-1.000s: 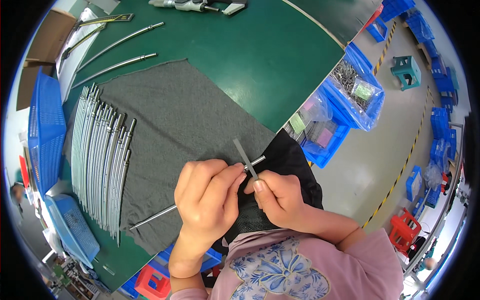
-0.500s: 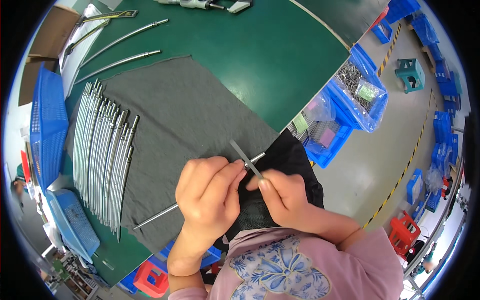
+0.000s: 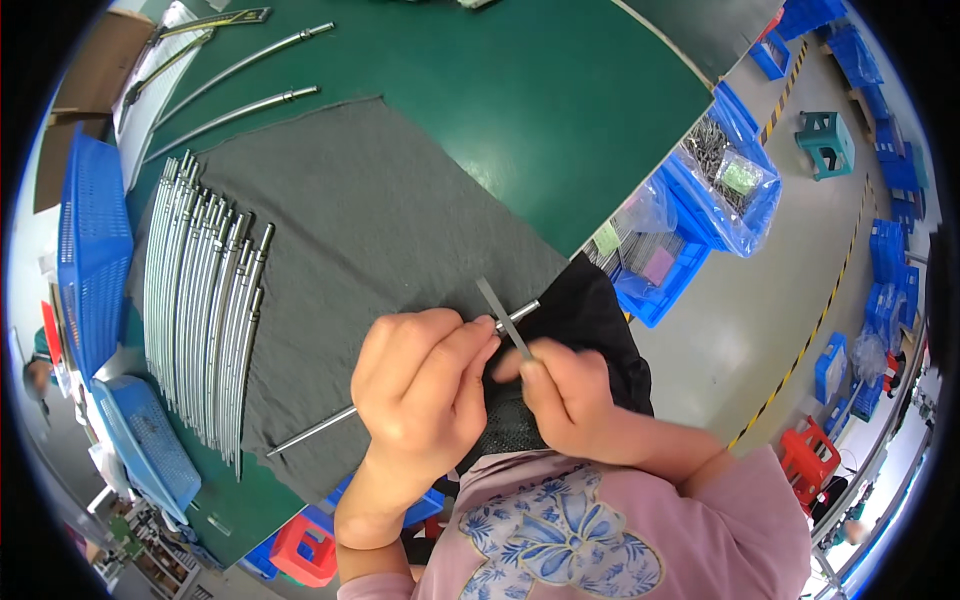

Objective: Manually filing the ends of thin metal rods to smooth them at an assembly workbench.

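both hands (image 3: 490, 385) still grip rod (image 3: 312, 431), strip (image 3: 503, 318) unmoved.

The green table (image 3: 520, 110) carried a grey cloth (image 3: 380, 230). A row of curved metal tubes (image 3: 200, 310) lay on the cloth's left part.

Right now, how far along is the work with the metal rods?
Many rods lie in a row on the grey cloth. One rod is in the left hand; the right hand holds a flat strip against it. Three curved rods lie apart.
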